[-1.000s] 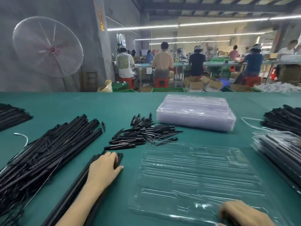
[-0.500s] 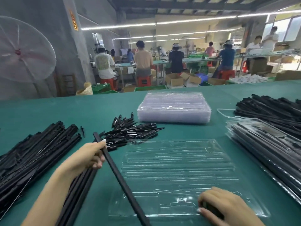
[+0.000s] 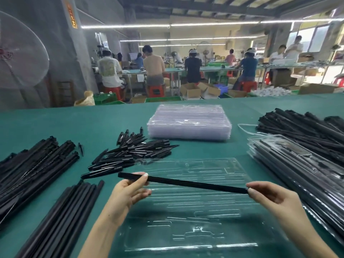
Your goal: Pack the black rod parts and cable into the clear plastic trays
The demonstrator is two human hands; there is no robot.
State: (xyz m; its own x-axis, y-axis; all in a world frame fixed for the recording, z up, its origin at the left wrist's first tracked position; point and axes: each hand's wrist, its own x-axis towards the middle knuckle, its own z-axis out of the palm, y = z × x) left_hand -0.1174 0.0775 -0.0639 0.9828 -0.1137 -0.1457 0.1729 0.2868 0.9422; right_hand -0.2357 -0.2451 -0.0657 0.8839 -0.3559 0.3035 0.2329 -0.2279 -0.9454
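Head view: black rod [image 3: 195, 183] now level between both hands, formerly left-hand [image 3: 128, 192] only.

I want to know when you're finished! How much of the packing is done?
Done: a stack of filled trays sits at the right. In hand: the left hand and right hand hold one black rod by its ends over the open clear tray, which looks empty. Left: filling this tray, plus the rod piles, short pointed parts and a stack of unused trays.
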